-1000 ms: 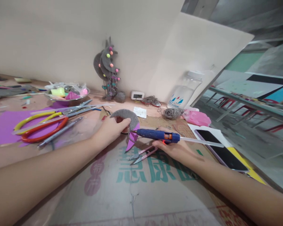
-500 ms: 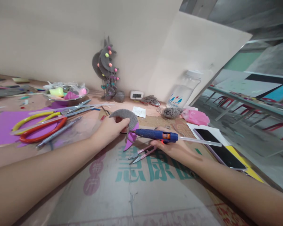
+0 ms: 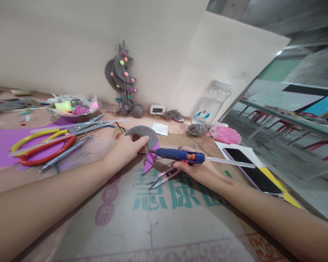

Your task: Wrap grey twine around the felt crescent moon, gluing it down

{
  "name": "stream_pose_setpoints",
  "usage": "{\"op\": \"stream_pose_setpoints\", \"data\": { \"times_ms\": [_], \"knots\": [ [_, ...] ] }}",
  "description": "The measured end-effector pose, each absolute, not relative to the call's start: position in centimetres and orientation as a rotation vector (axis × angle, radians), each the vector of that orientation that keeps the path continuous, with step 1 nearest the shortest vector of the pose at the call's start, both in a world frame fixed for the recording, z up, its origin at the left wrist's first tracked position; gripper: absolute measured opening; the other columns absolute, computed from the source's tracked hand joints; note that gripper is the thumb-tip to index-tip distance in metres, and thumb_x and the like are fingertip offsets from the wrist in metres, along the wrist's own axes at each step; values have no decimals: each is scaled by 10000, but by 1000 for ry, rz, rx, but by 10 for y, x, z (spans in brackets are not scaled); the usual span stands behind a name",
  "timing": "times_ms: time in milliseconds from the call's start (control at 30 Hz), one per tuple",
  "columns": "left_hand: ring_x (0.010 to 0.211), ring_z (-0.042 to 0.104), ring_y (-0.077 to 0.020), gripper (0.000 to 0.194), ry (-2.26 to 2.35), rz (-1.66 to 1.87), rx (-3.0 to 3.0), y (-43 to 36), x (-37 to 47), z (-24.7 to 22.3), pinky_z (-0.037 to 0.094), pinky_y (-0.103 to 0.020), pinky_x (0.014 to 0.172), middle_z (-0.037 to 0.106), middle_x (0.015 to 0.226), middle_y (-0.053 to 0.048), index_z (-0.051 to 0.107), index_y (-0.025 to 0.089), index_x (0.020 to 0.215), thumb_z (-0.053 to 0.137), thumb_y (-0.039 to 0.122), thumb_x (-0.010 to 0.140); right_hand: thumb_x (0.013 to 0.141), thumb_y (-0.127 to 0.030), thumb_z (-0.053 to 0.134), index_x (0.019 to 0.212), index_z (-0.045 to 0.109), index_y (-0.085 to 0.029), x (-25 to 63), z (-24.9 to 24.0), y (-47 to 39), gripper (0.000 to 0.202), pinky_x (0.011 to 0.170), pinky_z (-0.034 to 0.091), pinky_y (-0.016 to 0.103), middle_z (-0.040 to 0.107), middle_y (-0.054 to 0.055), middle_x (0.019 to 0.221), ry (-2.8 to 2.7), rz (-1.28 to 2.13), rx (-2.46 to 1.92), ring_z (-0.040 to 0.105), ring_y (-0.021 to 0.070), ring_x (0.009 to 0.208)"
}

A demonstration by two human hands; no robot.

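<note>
Fingers of my left hand (image 3: 131, 147) pinch a crescent (image 3: 144, 134), a purple shape wound with grey yarn over its upper part; its lower purple tip is bare. My right hand (image 3: 194, 167) is wrapped round a blue hot glue gun (image 3: 177, 155), with a clear glue stick (image 3: 229, 162) poking out of its back end. The gun's nozzle meets the crescent's inner edge, close to my left fingers; whether it touches is hard to tell. Below my right hand, pink-handled thread snips (image 3: 164, 177) lie on the cardboard (image 3: 120, 225).
Scissors with red and yellow handles (image 3: 47, 149) lie at left, before a metal bowl (image 3: 82, 115). Decorated grey crescents (image 3: 123, 76) lean on the back wall. A small timer (image 3: 157, 109), grey yarn (image 3: 198, 129), a bottle (image 3: 211, 102) and a phone (image 3: 254, 173) are around the back and right.
The whole view has shifted slightly. Both hands, the crescent and the glue gun keep nearly the same positions relative to one another.
</note>
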State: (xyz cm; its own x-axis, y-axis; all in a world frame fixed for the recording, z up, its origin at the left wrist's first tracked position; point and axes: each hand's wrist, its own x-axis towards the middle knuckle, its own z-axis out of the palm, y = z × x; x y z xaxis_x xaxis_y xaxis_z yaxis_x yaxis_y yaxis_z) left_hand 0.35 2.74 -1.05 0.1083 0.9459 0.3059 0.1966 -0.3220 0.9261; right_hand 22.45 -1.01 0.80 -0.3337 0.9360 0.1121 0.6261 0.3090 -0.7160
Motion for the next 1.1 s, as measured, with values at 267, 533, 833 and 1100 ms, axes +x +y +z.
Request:
{"op": "stream_pose_setpoints", "data": {
  "times_ms": [267, 533, 833, 1100],
  "knots": [
    [503, 470, -124, 218, 1133, 1299, 1570, 22, 6, -4, 360, -223, 516, 514, 487, 34, 514, 182, 516, 530, 226, 729, 696, -462, 645, 655, 486, -214, 221, 10, -10, 297, 498, 361, 241, 495, -35, 580, -1962, 862, -1418, 475, 123, 535],
    [516, 469, -118, 238, 1171, 1246, 1537, 20, 5, -3, 358, -223, 521, 516, 505, 37, 514, 179, 523, 543, 265, 743, 709, -475, 633, 644, 499, -218, 223, 9, -10, 298, 503, 387, 250, 533, -22, 570, -1973, 801, -1426, 505, 135, 540],
    [517, 463, -116, 236, 1171, 1236, 1529, 18, 6, 2, 357, -224, 521, 505, 504, 47, 509, 176, 522, 547, 248, 743, 720, -510, 619, 729, 557, -195, 228, 7, -8, 321, 562, 456, 268, 627, 3, 666, -1999, 688, -1508, 581, 160, 619],
    [518, 469, -115, 232, 1151, 1241, 1506, 21, 5, -3, 360, -221, 519, 517, 506, 42, 517, 176, 528, 551, 253, 744, 716, -519, 621, 781, 629, -198, 237, -1, -3, 327, 600, 504, 312, 687, 41, 737, -1993, 609, -1560, 633, 209, 672]
  ]
}}
